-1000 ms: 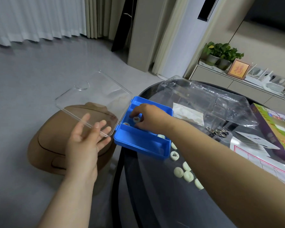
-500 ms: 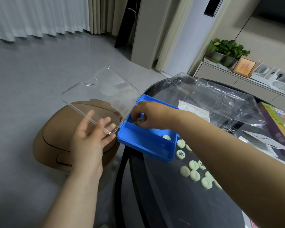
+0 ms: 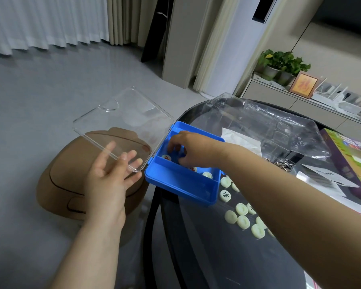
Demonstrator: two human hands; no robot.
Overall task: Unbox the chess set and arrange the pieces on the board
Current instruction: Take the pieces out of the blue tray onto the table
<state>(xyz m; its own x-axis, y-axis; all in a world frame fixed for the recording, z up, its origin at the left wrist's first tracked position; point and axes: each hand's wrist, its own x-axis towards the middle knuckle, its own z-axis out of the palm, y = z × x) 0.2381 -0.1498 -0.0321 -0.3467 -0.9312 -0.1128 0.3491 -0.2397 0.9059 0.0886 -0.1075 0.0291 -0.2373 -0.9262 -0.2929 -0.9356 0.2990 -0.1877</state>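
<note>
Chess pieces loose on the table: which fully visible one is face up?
The piece by the near corner of the blue box: it shows a black character, the other fully visible ones only blank pale tops.

Bare left hand (image 3: 107,180), right hand (image 3: 193,152), forearms (image 3: 290,197).

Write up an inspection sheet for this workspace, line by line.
Surface: round dark glass table, glossy.
Job's things: blue plastic box sits at the table's edge, its clear hinged lid open; round cream chess pieces lie loose beside it, a few inside.
Clutter: crumpled clear plastic wrap, purple cardboard game box, metal rings.
Hands: left hand touches the lid with straight fingers; right hand reaches into the box, grasp hidden.
Cables: nothing seen.
Surroundings: brown rounded stool on a grey floor, potted green plants on a sideboard.
</note>
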